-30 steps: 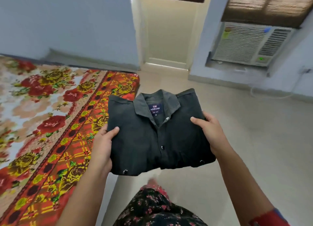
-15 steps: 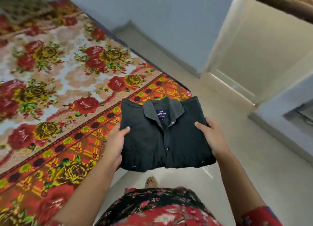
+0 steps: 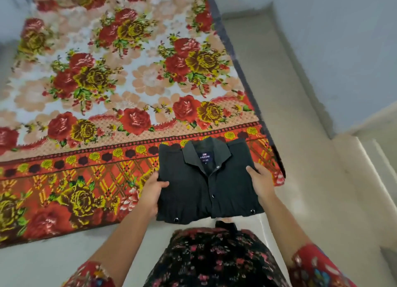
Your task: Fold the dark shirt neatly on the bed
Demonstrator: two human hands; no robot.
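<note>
A home bedroom: a bed spread in red-and-yellow rose-patterned fabric (orange lattice border) on a pale floor beside light-blue walls.

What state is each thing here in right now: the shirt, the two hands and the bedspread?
Dark button-up cloth shirt: folded into a neat rectangle, collar and label facing up, front buttoned, held over the bed's near corner.
Left hand: grips the shirt's left edge, thumb on top.
Right hand: grips the shirt's right edge, thumb on top.
Red-and-yellow floral bedspread: spread flat over the bed.
</note>
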